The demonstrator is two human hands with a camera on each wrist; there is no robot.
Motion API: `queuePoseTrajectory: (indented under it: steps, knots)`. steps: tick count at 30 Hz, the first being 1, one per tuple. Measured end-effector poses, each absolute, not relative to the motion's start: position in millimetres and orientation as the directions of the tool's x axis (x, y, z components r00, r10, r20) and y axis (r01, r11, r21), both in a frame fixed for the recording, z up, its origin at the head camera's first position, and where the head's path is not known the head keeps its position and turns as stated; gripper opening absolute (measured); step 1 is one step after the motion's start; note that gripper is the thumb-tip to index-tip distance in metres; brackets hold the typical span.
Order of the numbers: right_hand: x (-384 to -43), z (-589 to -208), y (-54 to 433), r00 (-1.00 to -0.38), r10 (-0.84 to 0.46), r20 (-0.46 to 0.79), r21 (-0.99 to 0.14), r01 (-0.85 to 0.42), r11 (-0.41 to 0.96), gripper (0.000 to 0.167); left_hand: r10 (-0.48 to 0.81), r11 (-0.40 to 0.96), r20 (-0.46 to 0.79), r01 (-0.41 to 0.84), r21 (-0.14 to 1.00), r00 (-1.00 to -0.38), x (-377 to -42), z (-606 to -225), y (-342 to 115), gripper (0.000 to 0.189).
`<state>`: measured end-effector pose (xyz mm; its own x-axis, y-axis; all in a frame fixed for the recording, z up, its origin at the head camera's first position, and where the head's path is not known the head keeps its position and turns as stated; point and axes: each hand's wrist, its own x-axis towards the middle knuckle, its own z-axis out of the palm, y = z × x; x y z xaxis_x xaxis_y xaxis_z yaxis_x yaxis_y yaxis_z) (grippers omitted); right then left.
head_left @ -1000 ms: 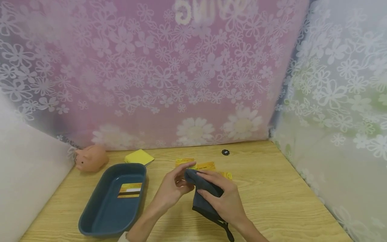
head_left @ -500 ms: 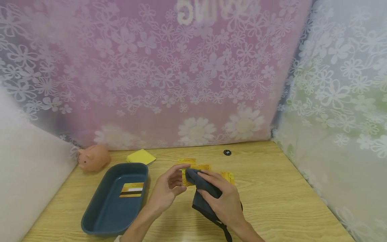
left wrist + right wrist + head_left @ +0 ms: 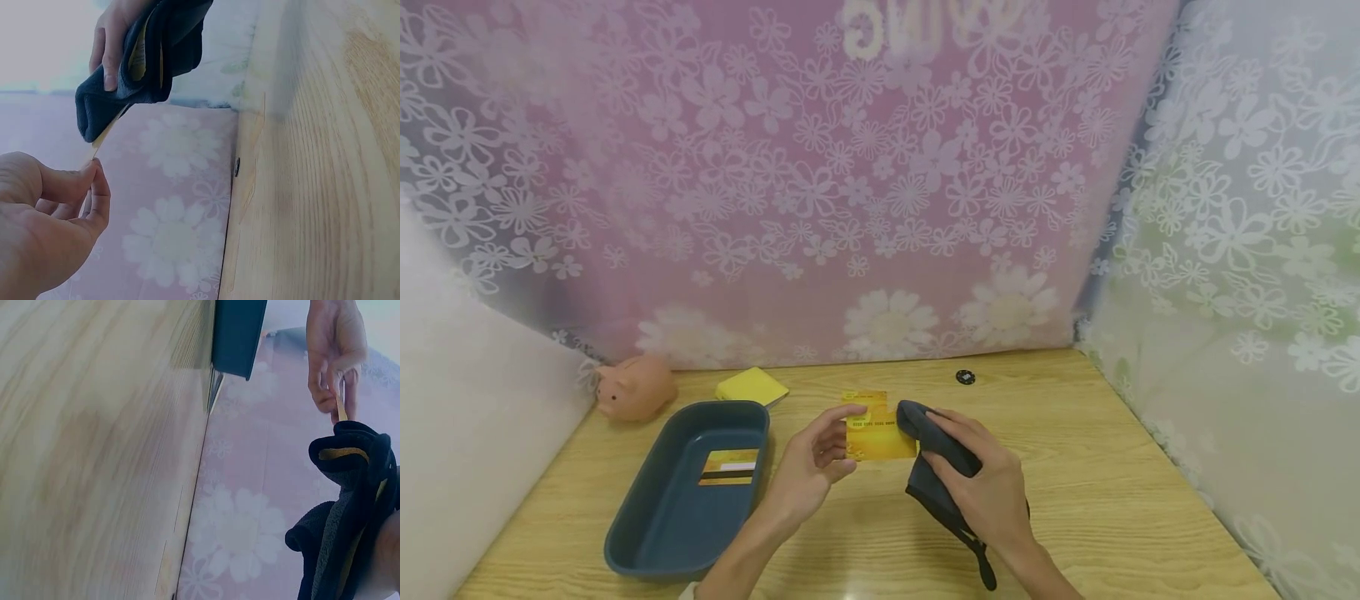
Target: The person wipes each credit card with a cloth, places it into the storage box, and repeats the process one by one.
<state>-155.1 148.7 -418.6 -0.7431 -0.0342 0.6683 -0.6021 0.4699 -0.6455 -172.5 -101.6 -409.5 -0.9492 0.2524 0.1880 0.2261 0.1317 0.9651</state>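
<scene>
A yellow bank card (image 3: 880, 442) is held up over the table, its printed face toward the head camera. My left hand (image 3: 808, 467) pinches its left edge between thumb and fingertips, as the left wrist view confirms. In my right hand (image 3: 988, 487) is a folded dark blue cloth (image 3: 934, 450) with black edging and a dangling loop. The cloth's folded end wraps the card's right edge. Both wrist views show yellowish strips inside the folds of the cloth (image 3: 331, 487).
Left of my hands stands a blue tray (image 3: 625, 533) with a striped bank card (image 3: 727, 468) inside. Behind it are a piggy bank (image 3: 636, 387) and a yellow notebook (image 3: 751, 386). Another yellow card (image 3: 865, 397) and a black poker chip (image 3: 966, 377) lie toward the back.
My right hand has moved right with the cloth, baring most of the card that the cloth covered. The left hand's fingers have stayed near the card's left edge.
</scene>
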Motion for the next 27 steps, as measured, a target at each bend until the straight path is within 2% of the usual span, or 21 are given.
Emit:
queuePoseTrajectory:
  steps: [13, 27]
  knots:
    - [-160, -415, 173, -0.775, 0.059, 0.63, -0.685, -0.518, 0.513, 0.052, 0.256, 0.119, 0.183, 0.219, 0.968, -0.949, -176, -409, -100, 0.063]
    - [-149, -416, 142, -0.737, -0.085, 0.67, -0.662, -0.646, 0.38, 0.053, 0.272, 0.127, 0.196, 0.237, 0.963, -0.942, -180, -413, -96, 0.063]
